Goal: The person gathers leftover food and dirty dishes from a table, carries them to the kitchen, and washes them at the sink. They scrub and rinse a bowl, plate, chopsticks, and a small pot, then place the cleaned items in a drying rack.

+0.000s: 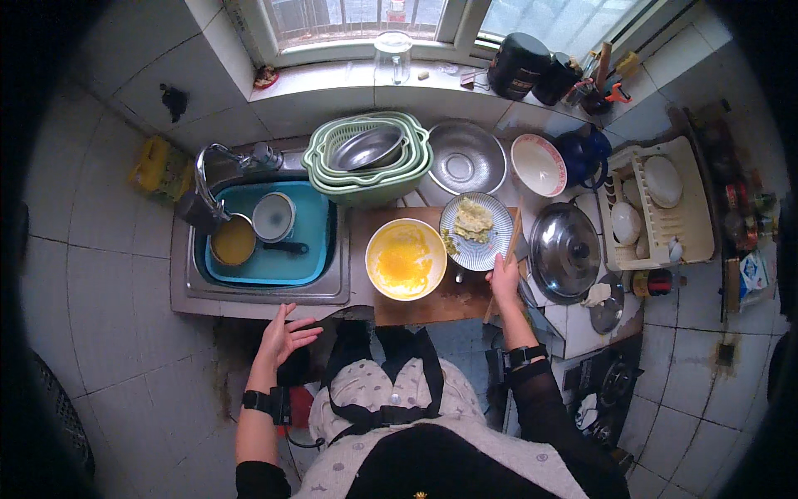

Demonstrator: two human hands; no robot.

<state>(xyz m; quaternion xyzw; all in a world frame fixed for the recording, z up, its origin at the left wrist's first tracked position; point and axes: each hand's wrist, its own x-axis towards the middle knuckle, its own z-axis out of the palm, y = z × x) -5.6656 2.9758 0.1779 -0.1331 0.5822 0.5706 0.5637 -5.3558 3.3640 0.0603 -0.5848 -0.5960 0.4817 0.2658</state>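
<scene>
My left hand [288, 334] is empty, fingers spread, just off the counter's front edge below the sink. My right hand [505, 279] grips a pair of wooden chopsticks [515, 234] at the right rim of a striped plate [489, 254]; whether it also holds the plate I cannot tell. Pale yellow-green food [472, 219] lies on the plate. Left of it, a white bowl [406, 259] coated inside with yellow liquid, which looks like beaten egg, stands on a wooden cutting board [424, 312].
A blue basin [299, 271] with a pot of yellowish liquid [233, 239] sits in the sink. Green colanders [368, 190], a metal bowl [467, 157] and a patterned bowl [538, 165] stand behind. At right are a pot lid [565, 252] and a dish rack [698, 206].
</scene>
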